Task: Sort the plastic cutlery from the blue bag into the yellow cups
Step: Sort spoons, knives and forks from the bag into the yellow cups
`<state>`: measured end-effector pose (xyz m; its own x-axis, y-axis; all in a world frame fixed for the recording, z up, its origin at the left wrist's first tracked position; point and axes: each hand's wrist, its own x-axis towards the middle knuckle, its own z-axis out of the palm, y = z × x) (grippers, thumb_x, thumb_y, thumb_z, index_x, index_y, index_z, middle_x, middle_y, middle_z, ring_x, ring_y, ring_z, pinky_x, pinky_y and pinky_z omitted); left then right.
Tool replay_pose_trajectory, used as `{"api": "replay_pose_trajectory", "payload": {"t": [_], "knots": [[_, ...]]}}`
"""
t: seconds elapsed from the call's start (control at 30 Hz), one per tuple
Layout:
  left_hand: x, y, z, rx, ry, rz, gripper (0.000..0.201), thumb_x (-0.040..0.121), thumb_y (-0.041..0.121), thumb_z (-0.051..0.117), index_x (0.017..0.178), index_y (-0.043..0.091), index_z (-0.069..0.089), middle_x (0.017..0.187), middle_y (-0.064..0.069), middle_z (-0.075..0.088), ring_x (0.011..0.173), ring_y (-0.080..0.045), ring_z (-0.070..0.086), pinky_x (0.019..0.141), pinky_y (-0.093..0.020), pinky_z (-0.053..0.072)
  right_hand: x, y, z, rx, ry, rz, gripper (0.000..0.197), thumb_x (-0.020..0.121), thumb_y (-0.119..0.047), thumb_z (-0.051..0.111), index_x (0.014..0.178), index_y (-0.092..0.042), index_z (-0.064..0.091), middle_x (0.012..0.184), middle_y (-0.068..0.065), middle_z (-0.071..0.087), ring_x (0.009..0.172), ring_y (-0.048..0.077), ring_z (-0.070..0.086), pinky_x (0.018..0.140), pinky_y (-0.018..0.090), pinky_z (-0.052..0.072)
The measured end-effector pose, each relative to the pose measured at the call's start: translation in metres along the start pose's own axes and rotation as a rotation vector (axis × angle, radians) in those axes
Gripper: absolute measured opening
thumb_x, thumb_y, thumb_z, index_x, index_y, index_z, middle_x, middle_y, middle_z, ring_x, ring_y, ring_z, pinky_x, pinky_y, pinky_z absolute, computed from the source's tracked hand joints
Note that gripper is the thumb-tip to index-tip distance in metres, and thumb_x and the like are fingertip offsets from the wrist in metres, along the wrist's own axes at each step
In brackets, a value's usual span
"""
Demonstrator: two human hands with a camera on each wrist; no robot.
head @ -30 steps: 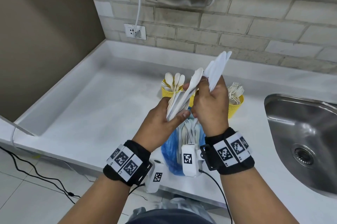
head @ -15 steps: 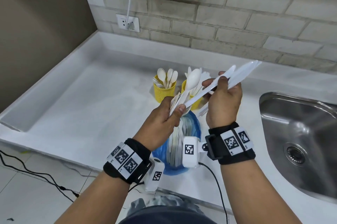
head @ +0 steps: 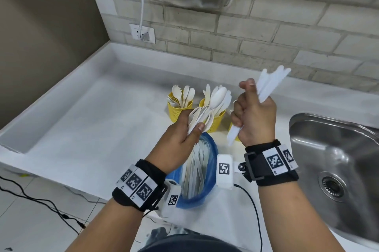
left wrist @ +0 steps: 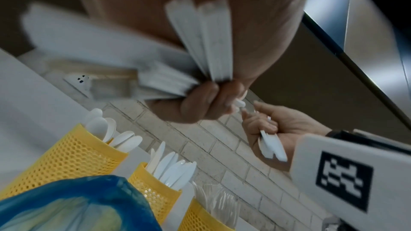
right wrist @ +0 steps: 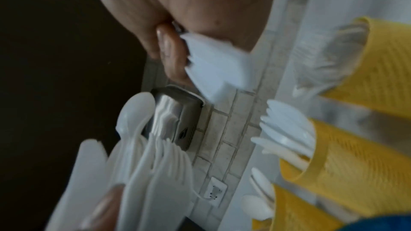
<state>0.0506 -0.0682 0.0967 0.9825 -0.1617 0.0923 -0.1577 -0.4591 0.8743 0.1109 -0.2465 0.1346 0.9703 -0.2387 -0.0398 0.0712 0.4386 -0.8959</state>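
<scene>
**Inspector A:** Left hand [head: 180, 139] is clamped on a mixed fan of spoons and forks [head: 205, 112], held above the blue bag [head: 207, 194] at the worktop's [head: 92, 132] front edge. Right hand [head: 254, 116] is closed round a bundle of knives [head: 270, 83], raised over the cups, blades pointing up and away.

**Inspector B:** Cup count?

**Inspector A:** Three yellow mesh cups in a row towards the back edge of the worktop. The left cup [head: 179, 108] holds spoons, the middle cup [head: 217, 120] knives. The right cup [left wrist: 204, 217], largely hidden behind the right hand in the head view, holds forks, as the left wrist view shows. Pieces per cup are too crowded to count; the left cup shows about five spoon bowls.

**Inspector B:** Remaining stock?

**Inspector A:** More white cutlery lies in the bag; number not determinable.

**Inspector B:** Recommendation for the step in hand?

**Inspector A:** In my judgement the knives belong in the middle cup. Square the handles, tip the bundle handle-down and lower it in before letting go; dropped from height, it could tip the light cup. Keep the left bundle clear of the rims meanwhile.
</scene>
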Motion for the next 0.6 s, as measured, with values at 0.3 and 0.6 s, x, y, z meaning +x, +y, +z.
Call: {"api": "replay_pose_trajectory", "payload": {"t": [0.3, 0.6], "knots": [[0.009, -0.001, 0.008, 0.140, 0.096, 0.056, 0.056, 0.094, 0.053, 0.064, 0.138, 0.033, 0.038, 0.108, 0.015, 0.067, 0.092, -0.001, 0.066, 0.078, -0.024, 0.053, -0.010, -0.006, -0.008, -0.515, -0.201, -0.227, 0.010, 0.095, -0.018, 0.068, 0.088, -0.014, 0.074, 0.057, -0.008, 0.059, 0.047, 0.010, 0.050, 0.052, 0.024, 0.039], [0.023, 0.002, 0.020, 0.258, 0.231, 0.034, 0.049, 0.094, 0.047, 0.067, 0.132, 0.035, 0.038, 0.110, 0.011, 0.068, 0.097, -0.021, 0.068, 0.077, -0.036, 0.055, -0.010, -0.005, -0.024, -0.858, -0.232, -0.554, 0.014, 0.090, -0.011, 0.063, 0.098, -0.022, 0.061, 0.075, -0.006, 0.064, 0.069, 0.016, 0.061, 0.068, 0.036, 0.052]]}}
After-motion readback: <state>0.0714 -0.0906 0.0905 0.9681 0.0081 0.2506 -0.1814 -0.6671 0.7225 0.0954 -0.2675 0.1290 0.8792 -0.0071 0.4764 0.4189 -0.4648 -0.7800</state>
